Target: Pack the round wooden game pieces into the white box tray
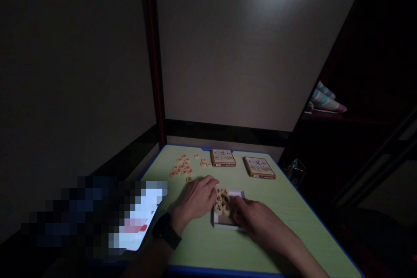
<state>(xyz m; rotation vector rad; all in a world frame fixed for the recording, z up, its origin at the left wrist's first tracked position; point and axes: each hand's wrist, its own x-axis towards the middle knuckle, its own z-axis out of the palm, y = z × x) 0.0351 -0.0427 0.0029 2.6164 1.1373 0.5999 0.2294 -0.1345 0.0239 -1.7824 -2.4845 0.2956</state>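
Note:
A shallow white-walled box tray (228,227) lies on the table in front of me. Several round wooden Chinese chess pieces (219,209) with dark characters stand in two columns along its left side. At the tray's upper left edge is my left hand (197,197), its fingers stretched forward beside the pieces; a dark watch (167,231) is on that wrist. My right hand (252,217) reaches over the tray's right part, fingers curled together close to the right column. Whatever sits between those fingertips is hidden. The right hand also covers part of the tray.
Loose red-marked pieces (182,167) are scattered at the table's far left, with one dark-marked piece (189,179) nearer. Two flat printed boxes (223,157) lie at the back. A lit screen (143,217), partly pixelated, is at left. The green table (293,243) has blue edges.

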